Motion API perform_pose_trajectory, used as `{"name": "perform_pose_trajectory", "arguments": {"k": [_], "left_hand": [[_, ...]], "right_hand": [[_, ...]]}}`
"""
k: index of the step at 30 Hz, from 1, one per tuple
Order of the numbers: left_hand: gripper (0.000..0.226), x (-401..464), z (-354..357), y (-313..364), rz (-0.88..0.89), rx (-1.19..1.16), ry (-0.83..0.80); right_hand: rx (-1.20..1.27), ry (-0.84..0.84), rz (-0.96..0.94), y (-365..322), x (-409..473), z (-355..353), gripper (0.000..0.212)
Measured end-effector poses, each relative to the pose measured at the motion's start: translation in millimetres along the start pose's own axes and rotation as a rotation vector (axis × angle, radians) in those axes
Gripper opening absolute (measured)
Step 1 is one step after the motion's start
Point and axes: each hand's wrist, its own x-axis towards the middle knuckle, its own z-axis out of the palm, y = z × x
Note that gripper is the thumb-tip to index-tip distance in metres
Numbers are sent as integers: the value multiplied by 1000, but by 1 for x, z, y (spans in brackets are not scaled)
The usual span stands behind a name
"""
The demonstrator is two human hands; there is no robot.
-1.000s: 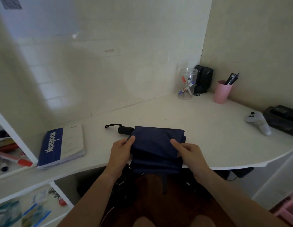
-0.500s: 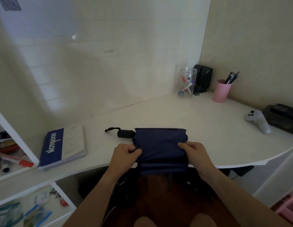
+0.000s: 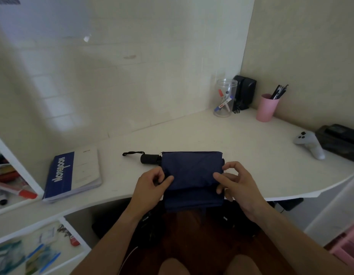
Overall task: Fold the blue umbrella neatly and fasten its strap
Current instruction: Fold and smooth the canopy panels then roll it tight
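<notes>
Head view: a white tabletop (image 3: 241,147) carries a notebook (image 3: 73,173) at left, a clear jar (image 3: 224,101), black speaker (image 3: 244,92) and pink cup (image 3: 267,108) of pens in the far corner, and a grey controller (image 3: 309,143) at right. Nothing blocks the umbrella (image 3: 192,175), which lies at the near edge, its navy cloth folded flat and hanging over, black handle (image 3: 149,158) and cord pointing left. The left hand (image 3: 152,185) pinches the cloth's left edge; the right hand (image 3: 235,183) pinches its right edge with fingers curled. The cover reads "Notebook".

Bare forearms, no sleeves; dark reddish-brown shorts (image 3: 202,245).
</notes>
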Motion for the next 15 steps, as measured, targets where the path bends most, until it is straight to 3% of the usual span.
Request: {"name": "perform_pose_trajectory", "arguments": {"k": [3, 5, 7, 11, 15], "left_hand": [[29, -6, -3, 4, -30, -132, 52], [12, -9, -6, 8, -23, -197, 32], [23, -10, -7, 6, 15, -91, 5], [21, -15, -4, 7, -31, 130, -21], [23, -15, -2, 8, 0, 288, -32]], "right_hand": [[-49, -2, -33, 5, 1, -3, 9], [-141, -2, -45, 10, 4, -3, 17], [-265, 37, -51, 13, 8, -1, 29], [-578, 164, -142, 17, 13, 5, 8], [-764, 175, -219, 20, 14, 4, 13]]}}
